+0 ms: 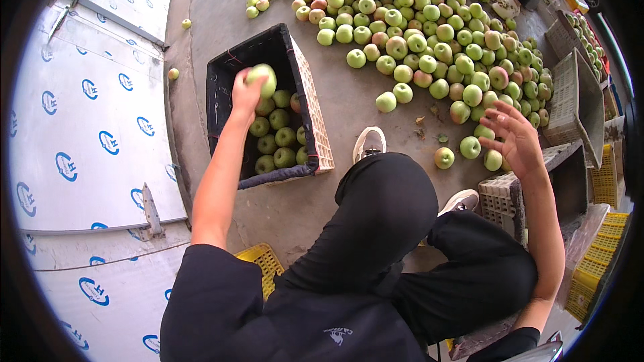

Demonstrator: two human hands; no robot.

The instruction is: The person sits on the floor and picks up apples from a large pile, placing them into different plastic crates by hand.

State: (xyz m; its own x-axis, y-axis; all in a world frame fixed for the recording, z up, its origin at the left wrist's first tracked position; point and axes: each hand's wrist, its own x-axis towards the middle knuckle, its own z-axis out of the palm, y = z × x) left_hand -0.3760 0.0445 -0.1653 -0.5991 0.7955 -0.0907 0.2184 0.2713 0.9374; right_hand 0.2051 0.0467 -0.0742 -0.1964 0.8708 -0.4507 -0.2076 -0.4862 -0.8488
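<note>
My left hand (247, 91) holds a green apple (262, 79) over a plastic crate (313, 105) with a dark cloth lining. Several green apples (285, 137) lie inside that crate, towards its near end. On the right, my right hand (514, 137) is raised with its fingers apart and nothing in it. Just below and beside it, a few loose green apples (470, 147) rest on the concrete floor, at the near edge of a large spread of green and reddish apples (416, 42).
White wall panels (90, 146) stand at the left. Along the right are a tilted pale crate (573, 105), a dark-lined crate (498, 196) and yellow crates (598, 256). Another person's shoe (505, 8) shows at the top right. A yellow stool or crate (264, 264) is partly hidden beside me.
</note>
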